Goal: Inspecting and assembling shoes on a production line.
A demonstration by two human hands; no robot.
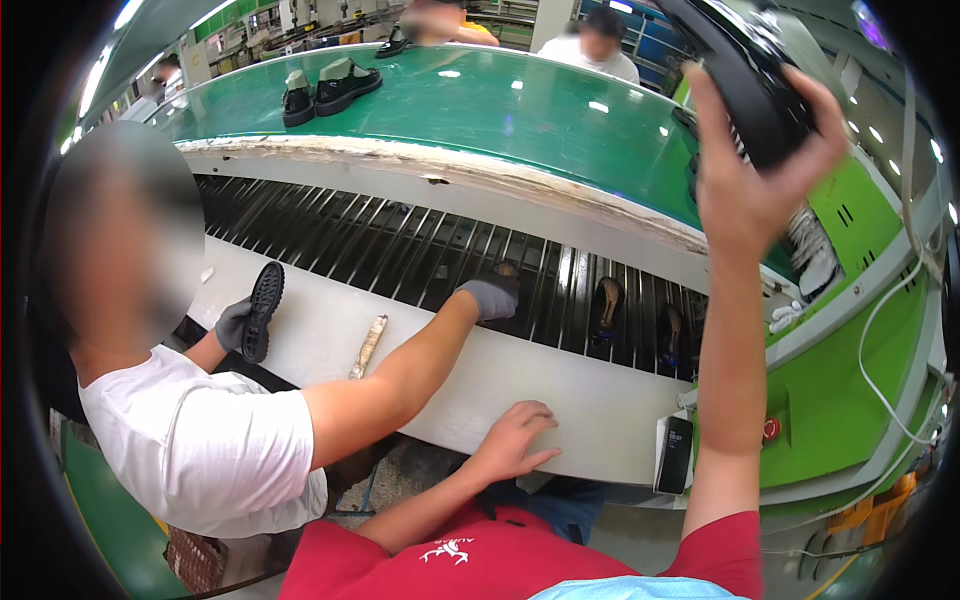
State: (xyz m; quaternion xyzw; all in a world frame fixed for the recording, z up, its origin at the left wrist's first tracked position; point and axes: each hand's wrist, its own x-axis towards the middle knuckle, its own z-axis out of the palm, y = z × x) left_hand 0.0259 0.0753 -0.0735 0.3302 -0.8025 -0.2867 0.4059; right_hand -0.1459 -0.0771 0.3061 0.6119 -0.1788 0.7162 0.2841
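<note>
My right hand [745, 190] is raised high at the upper right, its fingers and thumb closed round a glossy black shoe [768, 115]. Part of the shoe runs out of the top of the picture. Low in the middle, my left hand [513, 442] rests on the white ledge [600, 430] with its fingers apart and nothing in them. Behind the ledge, dark items with brown tops, perhaps shoes [605, 305], lie on the metal rollers [560, 290].
At left, a co-worker's gloved hand [233, 325] holds a black sole [262, 312]; their other gloved hand [492, 297] reaches onto the rollers. A wrapped stick [370, 345] and a phone [677, 455] lie on the ledge. Black shoes [345, 88] stand on the green belt [480, 115].
</note>
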